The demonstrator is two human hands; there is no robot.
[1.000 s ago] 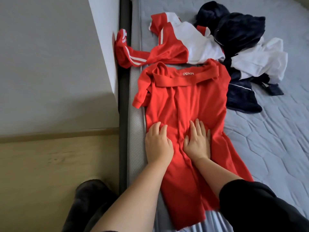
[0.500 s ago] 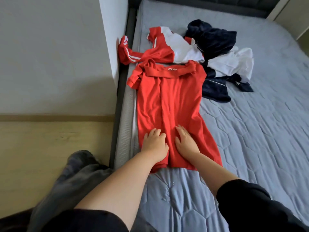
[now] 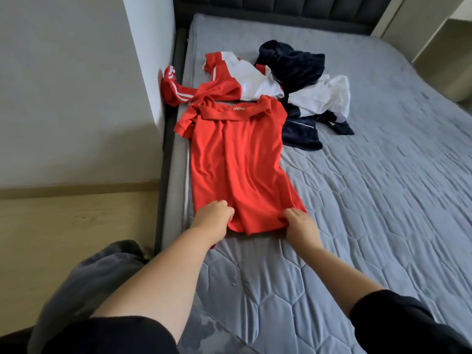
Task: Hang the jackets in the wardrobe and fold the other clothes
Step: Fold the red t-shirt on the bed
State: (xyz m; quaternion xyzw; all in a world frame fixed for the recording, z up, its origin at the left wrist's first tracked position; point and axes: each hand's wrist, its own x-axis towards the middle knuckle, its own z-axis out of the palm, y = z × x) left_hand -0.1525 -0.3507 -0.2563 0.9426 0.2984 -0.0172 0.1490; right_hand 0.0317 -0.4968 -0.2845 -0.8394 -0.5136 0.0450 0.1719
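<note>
Gripping the near hem of the red shirt [image 3: 237, 162], both hands are closed on cloth: the left hand [image 3: 213, 218] curls over the hem's left corner, and the right hand [image 3: 300, 224] bunches the right corner. The fingertips of both are tucked into the fabric (so how deep either hold goes cannot be told). The shirt lies flat and lengthwise near the left edge of the mattress [image 3: 383, 187], collar end away from the person, its lettering upside down and partly lost in a fold. A sliver of red peeps out beneath the left wrist. Touching the collar end is a heap: a red-and-white jacket [image 3: 229, 83] with one striped sleeve hanging off the bed against the wall [image 3: 76, 85], a navy garment [image 3: 293, 65] and a white garment [image 3: 321, 98], too tangled for their shapes to be read. The headboard [image 3: 281, 11] is cut off at the top.
</note>
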